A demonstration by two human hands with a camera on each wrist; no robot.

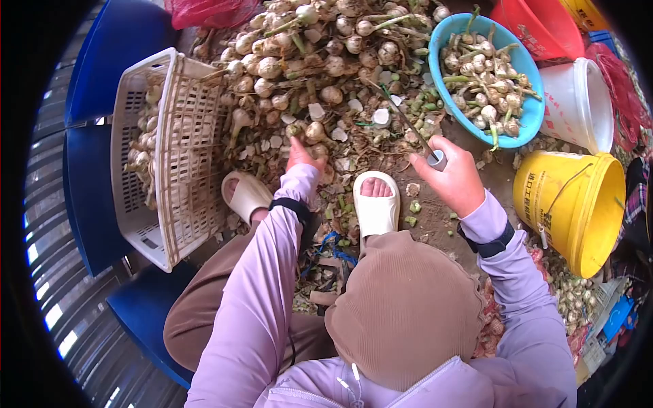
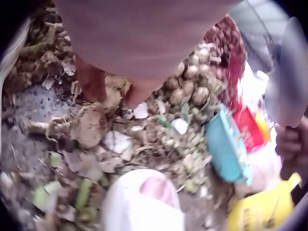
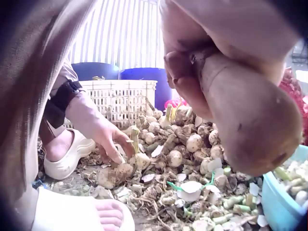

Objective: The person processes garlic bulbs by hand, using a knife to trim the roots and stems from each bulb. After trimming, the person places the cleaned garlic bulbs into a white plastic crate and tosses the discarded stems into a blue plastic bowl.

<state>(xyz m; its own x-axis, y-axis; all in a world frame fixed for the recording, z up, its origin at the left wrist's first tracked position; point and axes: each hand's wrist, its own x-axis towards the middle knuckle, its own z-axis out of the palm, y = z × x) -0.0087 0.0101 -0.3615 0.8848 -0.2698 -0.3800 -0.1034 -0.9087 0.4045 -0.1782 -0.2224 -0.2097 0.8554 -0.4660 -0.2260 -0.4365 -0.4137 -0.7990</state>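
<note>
My left hand reaches down to the littered ground in front of the feet. Its thumb and fingers close around a garlic bulb, with another bulb lying right by the fingertips in the right wrist view. To the right, raised off the ground, my right hand grips a knife by its handle. The knife's blade points up and left toward the heap. A large pile of garlic bulbs with stalks lies ahead of both hands.
A white plastic crate holding garlic stands at left. On the right are a blue basin of trimmed garlic, a red basin, a white bucket and a yellow bucket. Cut stalks and roots surround the pale slippers.
</note>
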